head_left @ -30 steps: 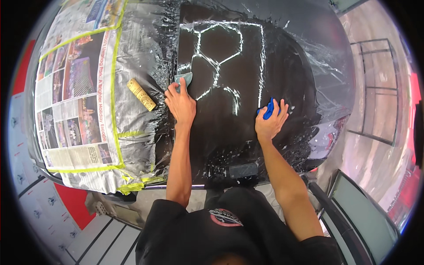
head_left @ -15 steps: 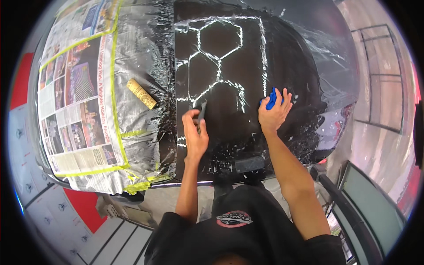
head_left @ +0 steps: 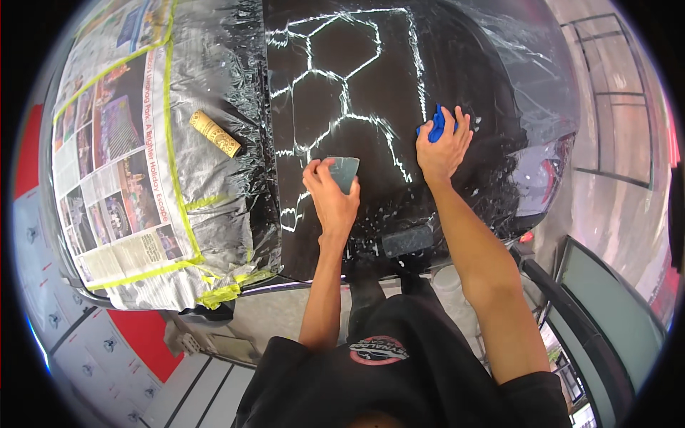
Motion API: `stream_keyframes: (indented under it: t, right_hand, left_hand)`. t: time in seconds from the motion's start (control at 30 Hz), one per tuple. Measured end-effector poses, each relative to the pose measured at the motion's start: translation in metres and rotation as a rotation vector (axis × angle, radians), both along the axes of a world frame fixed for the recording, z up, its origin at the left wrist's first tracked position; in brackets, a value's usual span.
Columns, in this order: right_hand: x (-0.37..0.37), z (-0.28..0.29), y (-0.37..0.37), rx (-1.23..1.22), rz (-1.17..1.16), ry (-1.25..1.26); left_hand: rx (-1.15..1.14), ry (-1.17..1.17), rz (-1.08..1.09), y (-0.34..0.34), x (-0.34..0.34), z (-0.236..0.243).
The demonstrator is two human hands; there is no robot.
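Observation:
My left hand [head_left: 335,201] grips a flat, grey-green squeegee-like pad [head_left: 344,173] by its edge. The pad is over the dark car panel [head_left: 385,153], just below white hexagon outlines [head_left: 345,93]; I cannot tell whether it touches the surface. Farther right, my right hand [head_left: 440,153] has its fingers around a crumpled blue cloth-like lump [head_left: 433,125]. That lump rests on the panel beside the lower end of a straight white line [head_left: 419,71]. Part of it is hidden under the fingers.
Masking plastic [head_left: 214,50] and newspaper [head_left: 107,153] edged with yellow tape [head_left: 177,182] cover the left side. A gold patterned tube [head_left: 214,134] lies on the plastic. A dark block [head_left: 407,241] is near the panel's front edge. A metal rack [head_left: 615,94] stands at right.
My left hand has turned the pad from edge-on to showing its flat face and shifted slightly right. The blue lump stays in my right hand. The whole view has shifted a little.

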State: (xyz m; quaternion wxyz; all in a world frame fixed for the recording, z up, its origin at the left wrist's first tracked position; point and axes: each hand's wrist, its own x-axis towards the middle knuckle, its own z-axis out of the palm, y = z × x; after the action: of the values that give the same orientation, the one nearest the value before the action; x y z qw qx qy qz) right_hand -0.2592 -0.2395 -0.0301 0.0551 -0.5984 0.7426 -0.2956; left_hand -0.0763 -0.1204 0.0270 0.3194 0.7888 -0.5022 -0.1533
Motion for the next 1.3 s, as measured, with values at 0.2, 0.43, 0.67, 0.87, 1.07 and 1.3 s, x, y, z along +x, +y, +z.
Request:
stream_keyframes:
  t: [0.2,0.43,0.67,0.87,1.07,1.3]
  right_hand:
    - [-0.001,0.0,-0.002,0.007,-0.013,-0.002]
    - [0.0,0.001,0.002,0.002,-0.007,0.0]
    - [-0.009,-0.004,0.001,-0.044,-0.027,0.048]
    - [-0.001,-0.006,-0.003,-0.046,-0.003,-0.033]
    - [-0.001,-0.009,0.001,-0.058,-0.011,-0.048]
    - [-0.003,-0.007,0.001,-0.064,-0.01,-0.032]
  left_hand:
    - [0.11,0.188,0.094,0.001,0.026,0.023]
    - [-0.095,0.056,0.01,-0.047,0.111,0.026]
    - [-0.164,-0.155,-0.117,-0.084,0.091,0.032]
    - [0.03,0.08,-0.45,-0.003,-0.006,0.026]
    - [0.134,0.275,-0.536,0.064,-0.057,0.02]
    - [0.062,0.93,-0.146,0.089,-0.04,0.008]
